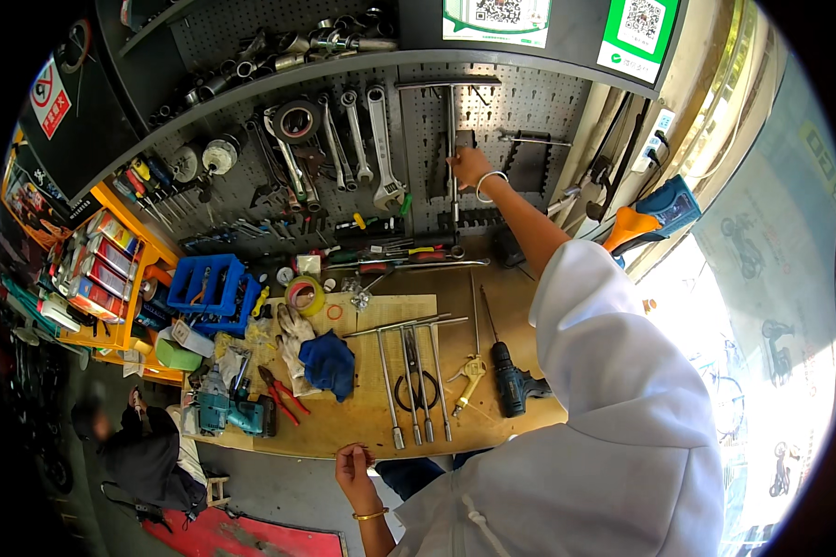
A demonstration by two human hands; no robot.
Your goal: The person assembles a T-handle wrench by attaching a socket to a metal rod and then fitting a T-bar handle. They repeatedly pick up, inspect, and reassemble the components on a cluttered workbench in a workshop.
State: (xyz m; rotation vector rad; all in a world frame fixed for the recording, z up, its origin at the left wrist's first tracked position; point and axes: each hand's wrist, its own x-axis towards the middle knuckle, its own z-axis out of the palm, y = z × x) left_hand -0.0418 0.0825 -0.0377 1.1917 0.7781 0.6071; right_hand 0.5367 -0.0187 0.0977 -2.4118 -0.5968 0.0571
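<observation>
My right hand (471, 167) reaches up to the pegboard, its fingers closed round the shaft of a T-handle wrench (453, 200) that stands upright against the board. Below on the bench lie several more T-handle wrenches (387, 390), side by side, with black-handled scissors (418, 390) among them. Low by the bench's front edge, my left hand (353, 475) has its fingers curled in, and I see nothing in it. Near the right end of the bench are a yellow air blow gun (471, 376) and a dark cordless drill (513, 381).
Combination wrenches and an adjustable wrench (382, 148) hang on the pegboard (520, 93). The bench also holds a blue cloth (328, 364), red pliers (281, 395), a teal power tool (237, 413) and blue bins (209, 286). Another person (153, 455) is at lower left, beyond the bench.
</observation>
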